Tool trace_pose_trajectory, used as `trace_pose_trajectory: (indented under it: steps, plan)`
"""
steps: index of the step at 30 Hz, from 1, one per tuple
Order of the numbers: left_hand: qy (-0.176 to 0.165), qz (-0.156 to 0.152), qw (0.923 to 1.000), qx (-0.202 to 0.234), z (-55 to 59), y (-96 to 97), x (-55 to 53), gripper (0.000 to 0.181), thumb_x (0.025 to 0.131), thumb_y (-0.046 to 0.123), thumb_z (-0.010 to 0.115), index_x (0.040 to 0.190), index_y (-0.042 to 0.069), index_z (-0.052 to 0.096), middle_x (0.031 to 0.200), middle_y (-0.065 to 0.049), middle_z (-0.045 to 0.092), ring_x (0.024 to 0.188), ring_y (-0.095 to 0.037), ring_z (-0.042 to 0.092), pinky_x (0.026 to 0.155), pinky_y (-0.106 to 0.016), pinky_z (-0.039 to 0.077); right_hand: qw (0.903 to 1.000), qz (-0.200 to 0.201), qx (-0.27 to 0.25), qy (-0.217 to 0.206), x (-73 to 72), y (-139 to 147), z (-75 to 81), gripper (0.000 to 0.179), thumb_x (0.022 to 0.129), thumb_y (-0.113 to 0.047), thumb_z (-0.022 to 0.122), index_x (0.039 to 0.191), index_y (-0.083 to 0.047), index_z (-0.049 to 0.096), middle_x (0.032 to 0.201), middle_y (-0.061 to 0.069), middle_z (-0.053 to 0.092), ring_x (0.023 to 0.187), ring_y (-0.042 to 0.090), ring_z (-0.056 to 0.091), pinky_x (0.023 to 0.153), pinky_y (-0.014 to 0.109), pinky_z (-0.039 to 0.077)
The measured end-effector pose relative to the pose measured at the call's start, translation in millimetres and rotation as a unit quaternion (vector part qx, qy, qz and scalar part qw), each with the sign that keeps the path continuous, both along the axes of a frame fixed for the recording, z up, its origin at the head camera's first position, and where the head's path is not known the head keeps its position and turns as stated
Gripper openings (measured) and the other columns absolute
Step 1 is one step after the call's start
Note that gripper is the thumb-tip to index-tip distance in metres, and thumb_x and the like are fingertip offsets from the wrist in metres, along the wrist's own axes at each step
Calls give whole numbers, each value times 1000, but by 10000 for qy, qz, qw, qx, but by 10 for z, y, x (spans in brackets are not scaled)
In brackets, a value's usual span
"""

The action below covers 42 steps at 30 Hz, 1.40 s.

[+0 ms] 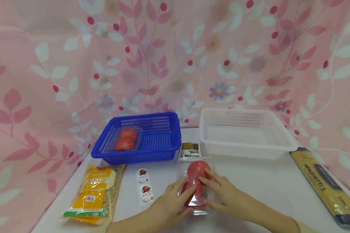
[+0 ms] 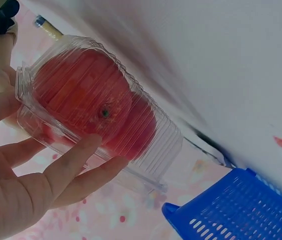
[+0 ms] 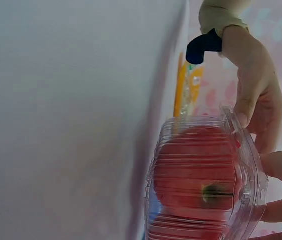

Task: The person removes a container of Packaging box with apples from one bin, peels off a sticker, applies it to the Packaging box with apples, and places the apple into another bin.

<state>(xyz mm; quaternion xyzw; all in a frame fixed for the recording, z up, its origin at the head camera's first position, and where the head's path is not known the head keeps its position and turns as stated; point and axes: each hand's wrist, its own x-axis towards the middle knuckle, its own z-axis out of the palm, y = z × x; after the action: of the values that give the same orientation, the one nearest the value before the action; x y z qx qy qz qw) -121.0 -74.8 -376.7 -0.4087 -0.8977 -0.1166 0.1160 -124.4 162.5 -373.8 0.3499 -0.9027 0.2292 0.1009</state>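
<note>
A clear plastic clamshell box (image 1: 196, 207) with two red tomatoes (image 1: 199, 168) inside sits in front of me, its lid down. My left hand (image 1: 166, 202) lies against its left side, long fingers across the lid and thumb by the near edge. From the right, my right hand (image 1: 228, 197) rests extended fingertips on the lid, thumb near the front rim. Both wrist views show the ribbed side of the clamshell box (image 2: 146, 145) and a tomato (image 3: 196, 167) through it. Whether the base touches the table cannot be told.
A blue basket (image 1: 145, 157) holds another clamshell of tomatoes (image 1: 125, 144). Right of it stand a small packet (image 1: 191, 149) and a white basket (image 1: 248, 147). A yellow bag (image 1: 94, 191) and two round stickers (image 1: 145, 187) lie left; a spaghetti pack (image 1: 323, 184) lies right.
</note>
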Motion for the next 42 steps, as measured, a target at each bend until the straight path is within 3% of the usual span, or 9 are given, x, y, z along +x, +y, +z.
trace_pose_trajectory:
  steps: [10,14,18,22,27,34,42]
  plan:
    - [-504,-9,9987,-76,-143,-62,10,56,87,36,60,137,19,41,136,-16,37,112,-34,49,73,-39,53,10000,58,36,-19,19,-45,-181,56,87,-43,58,133,-12,48,138,18,37,106,31,51,78,47,50]
    - [-635,7,9979,-142,-153,-80,4,56,88,37,59,138,19,40,137,-15,36,113,-34,48,74,-39,53,9997,109,-22,208,14,-50,-225,56,86,-39,61,133,-13,47,139,18,37,103,28,52,77,45,51]
    - [-634,117,9977,-221,-164,-89,2,55,89,40,56,138,21,40,139,-15,35,112,-34,49,71,-41,53,9992,62,36,396,3,-49,-258,56,86,-40,61,133,-14,48,139,17,38,103,27,54,77,44,51]
    - [-495,254,9980,-302,-176,-96,-1,56,89,44,54,139,23,39,140,-14,33,112,-32,49,67,-40,54,9997,-129,187,96,-16,-52,-239,57,87,-48,55,135,-19,46,142,13,37,110,27,52,82,46,48]
    - [-154,254,9990,-320,-199,-97,-4,56,89,44,54,139,23,39,140,-15,33,110,-32,51,60,-37,54,9991,-168,386,-27,-29,-41,-196,57,88,-51,51,136,-20,45,143,12,35,111,28,52,84,46,47]
    - [41,187,9992,-357,-211,-95,-8,55,91,43,51,140,22,38,139,-17,33,109,-32,51,59,-35,54,9982,-150,572,-13,-27,-9,-158,57,89,-48,52,138,-23,42,143,12,35,114,30,48,83,48,47]
    - [-294,117,9987,-411,-183,-119,8,58,92,41,50,143,19,32,141,-17,32,113,-31,49,63,-34,54,9975,-170,516,-458,-73,44,-155,57,88,-49,52,140,-28,38,146,7,30,122,30,40,86,51,45]
